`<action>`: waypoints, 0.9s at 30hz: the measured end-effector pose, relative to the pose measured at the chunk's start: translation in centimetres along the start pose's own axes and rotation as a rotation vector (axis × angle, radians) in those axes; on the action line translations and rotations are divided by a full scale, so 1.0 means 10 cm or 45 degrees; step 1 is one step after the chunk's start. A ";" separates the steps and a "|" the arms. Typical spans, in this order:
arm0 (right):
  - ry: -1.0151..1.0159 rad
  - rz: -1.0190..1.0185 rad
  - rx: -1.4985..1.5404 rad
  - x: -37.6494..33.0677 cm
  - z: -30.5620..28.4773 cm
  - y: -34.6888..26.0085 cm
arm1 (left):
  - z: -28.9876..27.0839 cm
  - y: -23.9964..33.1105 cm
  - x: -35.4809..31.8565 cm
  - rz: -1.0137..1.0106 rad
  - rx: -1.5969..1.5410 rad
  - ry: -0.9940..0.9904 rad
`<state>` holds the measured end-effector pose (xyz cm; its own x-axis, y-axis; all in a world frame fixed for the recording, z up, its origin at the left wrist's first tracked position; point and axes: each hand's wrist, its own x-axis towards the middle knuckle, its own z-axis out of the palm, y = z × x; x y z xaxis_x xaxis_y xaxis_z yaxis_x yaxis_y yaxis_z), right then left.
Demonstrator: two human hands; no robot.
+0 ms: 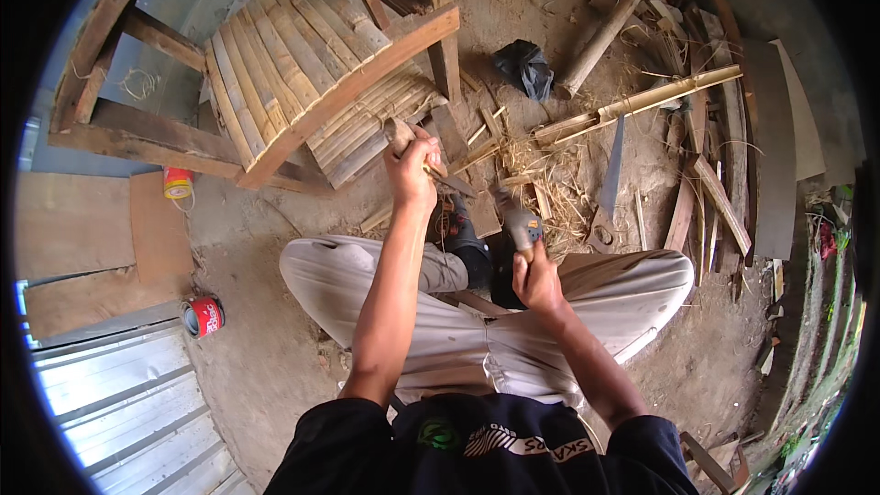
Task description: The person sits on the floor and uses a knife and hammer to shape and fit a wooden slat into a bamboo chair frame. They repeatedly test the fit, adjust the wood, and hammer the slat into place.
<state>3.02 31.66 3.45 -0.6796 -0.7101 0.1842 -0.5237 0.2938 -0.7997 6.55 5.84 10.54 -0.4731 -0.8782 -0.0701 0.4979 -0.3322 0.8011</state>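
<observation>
My left hand (412, 172) is closed round the handle of a wooden-handled blade (456, 185). Its thick light handle end sticks out above my fist, and the dark metal points down to the right. In my closed right hand (539, 282) is a hammer (521, 222) with a wooden grip and a grey head, held over the gap between my knees. The two tools are apart. Below them, a small wooden block (483, 214) lies by my shoe (469, 252). Straw-like shavings (550, 170) cover the ground just beyond.
A wooden frame chair (353, 82) with split-bamboo slats (275, 55) stands ahead left. A handsaw (612, 174), a split bamboo length (669, 92), a log (600, 41) and a black plastic bag (524, 69) lie ahead right. Planks (710, 202) are piled rightward; a red can (203, 317) sits left.
</observation>
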 end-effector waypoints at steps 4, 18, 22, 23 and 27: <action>-0.335 0.454 -0.305 0.12 -0.15 0.04 | 0.12 0.12 0.00 0.007 0.146 -0.137; -0.064 0.328 -0.100 0.04 -0.37 0.22 | 0.41 0.83 0.17 0.266 -0.290 -0.444; 0.138 0.382 0.408 0.21 -0.39 -0.18 | 0.36 0.87 0.17 0.306 -0.563 -0.538; 0.231 0.435 0.720 0.27 -0.34 -0.30 | 0.29 0.86 0.11 0.274 -0.649 -0.491; 0.509 0.622 1.276 0.51 -0.12 -0.67 | 0.05 0.71 -0.10 0.150 -1.052 -0.435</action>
<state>2.40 26.84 10.41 -0.9015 -0.3590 -0.2418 0.3514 -0.2809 -0.8931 10.20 4.49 16.59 -0.5108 -0.8158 0.2713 0.8580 -0.5039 0.0999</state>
